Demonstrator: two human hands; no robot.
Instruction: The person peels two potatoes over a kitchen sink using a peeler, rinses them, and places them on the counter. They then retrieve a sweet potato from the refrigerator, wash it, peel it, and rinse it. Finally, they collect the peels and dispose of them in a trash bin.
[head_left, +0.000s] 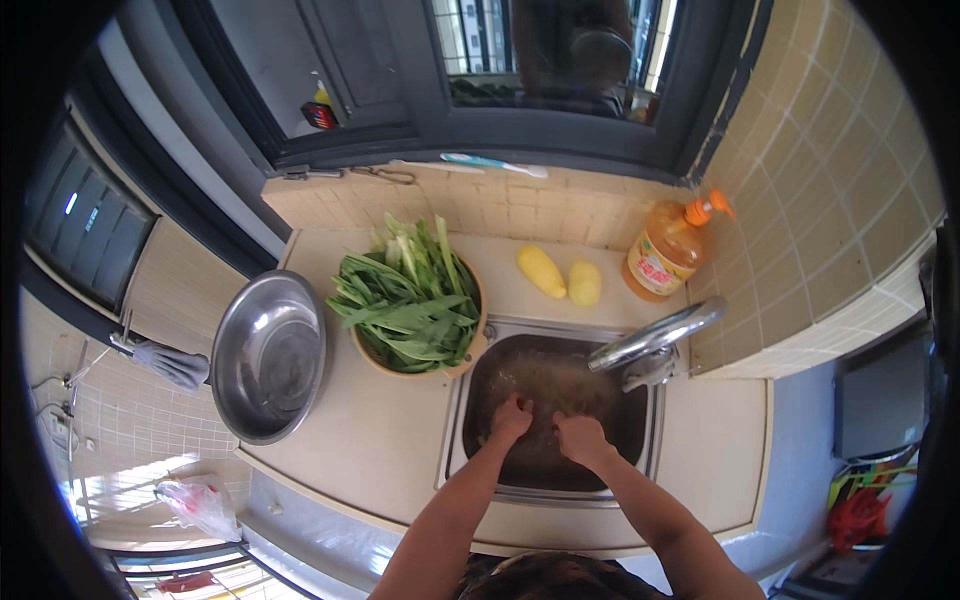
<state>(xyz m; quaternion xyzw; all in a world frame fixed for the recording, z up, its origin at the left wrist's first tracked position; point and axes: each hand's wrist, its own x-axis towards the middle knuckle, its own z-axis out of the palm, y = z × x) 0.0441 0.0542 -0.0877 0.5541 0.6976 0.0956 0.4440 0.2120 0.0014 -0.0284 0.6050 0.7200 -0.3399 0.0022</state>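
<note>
My left hand (513, 417) and my right hand (580, 437) are partly in the cloudy brown water of a metal sink (656, 442). They are a little apart, fingers bent towards each other. The murky water hides the fingertips, so what they may hold does not show. A chrome faucet (652, 334) leans over the basin's back right corner. To the left of the sink, leafy green vegetables (412, 307) fill a round tan basket (481, 300). Two yellow peeled vegetables, one long (541, 271) and one stubby (584, 283), lie on the counter behind the basin.
An orange pump bottle of dish soap (666, 251) stands at the back right by the tiled wall. A steel bowl (270, 356) sits at the counter's left edge. On the window ledge lie a toothbrush (491, 163) and scissors (382, 175). A grey cloth (171, 363) hangs at far left.
</note>
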